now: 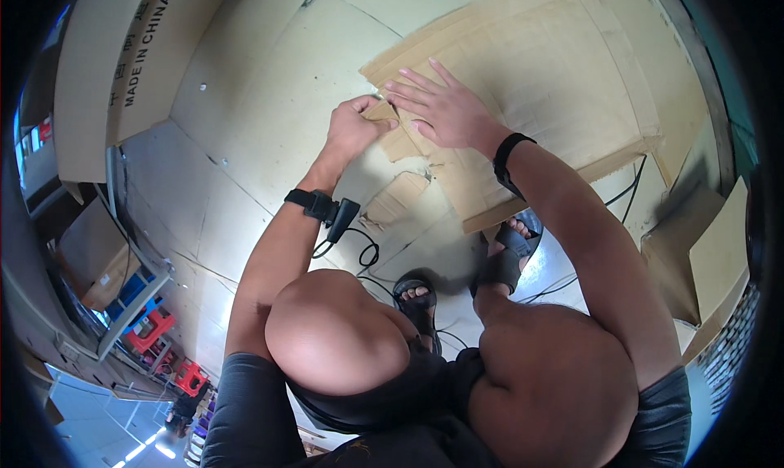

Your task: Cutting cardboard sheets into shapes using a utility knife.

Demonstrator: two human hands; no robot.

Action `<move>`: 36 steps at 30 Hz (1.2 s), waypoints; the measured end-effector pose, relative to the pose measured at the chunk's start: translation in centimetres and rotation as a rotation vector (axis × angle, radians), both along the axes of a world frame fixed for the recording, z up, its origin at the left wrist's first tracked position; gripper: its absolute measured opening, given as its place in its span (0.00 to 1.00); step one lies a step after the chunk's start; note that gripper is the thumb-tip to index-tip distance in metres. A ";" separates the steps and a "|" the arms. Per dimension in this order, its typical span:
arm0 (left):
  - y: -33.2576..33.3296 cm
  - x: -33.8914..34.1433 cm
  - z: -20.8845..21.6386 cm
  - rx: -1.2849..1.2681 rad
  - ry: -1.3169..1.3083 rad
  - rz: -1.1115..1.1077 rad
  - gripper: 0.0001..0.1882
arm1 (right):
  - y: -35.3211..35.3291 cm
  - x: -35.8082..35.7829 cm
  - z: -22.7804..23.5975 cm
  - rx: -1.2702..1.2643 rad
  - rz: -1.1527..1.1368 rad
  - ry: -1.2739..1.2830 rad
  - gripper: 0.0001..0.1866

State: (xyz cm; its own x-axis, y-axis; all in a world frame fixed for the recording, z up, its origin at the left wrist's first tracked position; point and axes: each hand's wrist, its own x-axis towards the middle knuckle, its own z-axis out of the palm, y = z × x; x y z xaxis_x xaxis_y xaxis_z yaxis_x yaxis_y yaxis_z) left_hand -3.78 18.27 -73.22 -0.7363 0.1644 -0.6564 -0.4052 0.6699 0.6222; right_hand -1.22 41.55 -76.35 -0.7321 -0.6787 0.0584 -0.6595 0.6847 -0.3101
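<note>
A large brown cardboard sheet (547, 76), creased along its edges, lies flat on the tiled floor in front of me. My left hand (357, 129) is closed on a torn flap (398, 145) at the sheet's left edge, thumb on top. Spread flat on the sheet right beside it, my right hand (445, 109) presses down with its fingers apart. Just nearer than the flap, a loose torn cardboard piece (396, 198) lies on the floor. A black band with a small device (331, 212) sits on my left wrist, another band (508, 162) on my right.
A big cardboard box (139, 68) stands at the far left, and an opened one (694, 256) at the right. Black cables (371, 256) trail over the floor near my sandalled feet (418, 296). Red stools (151, 329) stand at the lower left beside a table frame.
</note>
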 end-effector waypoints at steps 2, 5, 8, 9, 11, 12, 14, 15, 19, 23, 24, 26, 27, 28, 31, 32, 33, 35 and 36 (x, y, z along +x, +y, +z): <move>-0.1 1.3 -0.3 0.073 0.050 0.041 0.24 | 0.0 0.0 0.0 -0.010 -0.013 -0.025 0.30; -0.2 2.3 -0.5 0.061 0.027 0.063 0.25 | -0.3 -0.2 0.2 0.029 0.003 -0.047 0.30; 0.4 2.6 0.2 0.034 -0.062 0.030 0.24 | 0.4 0.1 -0.1 -0.011 -0.016 -0.041 0.30; 0.2 2.7 0.6 0.069 -0.066 0.020 0.24 | 0.3 0.1 -0.2 -0.012 -0.018 -0.042 0.30; 0.0 3.5 0.5 0.100 -0.046 0.043 0.23 | 0.0 0.2 -0.3 -0.041 -0.034 0.008 0.30; -0.2 3.8 0.5 0.131 -0.025 0.069 0.22 | -0.1 0.2 -0.3 -0.042 -0.034 0.008 0.30; -0.2 4.5 0.6 0.126 0.014 0.056 0.20 | -0.3 0.1 -0.2 -0.018 -0.032 0.011 0.31; 0.0 4.8 0.7 0.125 0.051 0.045 0.19 | -0.2 0.1 -0.3 -0.017 -0.032 0.010 0.31; -0.9 5.2 1.8 0.188 -0.105 -0.087 0.17 | 0.1 0.2 -0.5 -0.018 -0.030 -0.004 0.31; -4.0 6.9 2.2 0.284 -0.218 -0.150 0.12 | -0.1 -0.2 0.0 -0.045 -0.017 -0.044 0.32; -4.5 7.7 2.0 0.338 -0.294 -0.129 0.12 | 0.0 -0.3 0.0 -0.039 -0.021 -0.037 0.32; -3.6 9.5 2.4 0.171 -0.038 -0.387 0.13 | 0.8 -0.1 0.1 -0.095 0.000 -0.046 0.32; -3.3 10.3 2.6 -0.022 0.226 -0.623 0.14 | 1.2 -0.4 0.6 -0.088 0.001 -0.035 0.32; -3.2 11.6 2.6 -0.018 0.274 -0.573 0.18 | 1.3 -0.3 1.5 -0.169 -0.116 -0.099 0.31; -1.4 14.5 3.0 -0.222 0.376 -0.562 0.16 | 4.3 2.1 4.1 -0.392 -0.475 0.031 0.32; -1.2 15.3 2.8 -0.270 0.329 -0.527 0.19 | 6.2 3.5 5.0 -0.301 -0.577 0.117 0.34; -1.1 15.9 2.3 -0.262 0.334 -0.519 0.19 | 8.5 5.2 6.3 -0.202 -0.680 0.205 0.36; -1.6 16.7 1.7 -0.289 0.357 -0.284 0.20 | 10.7 9.1 9.5 0.049 -0.982 0.227 0.40; -1.9 16.7 1.7 -0.281 0.358 -0.281 0.20 | 12.8 11.5 9.9 0.125 -1.046 0.251 0.42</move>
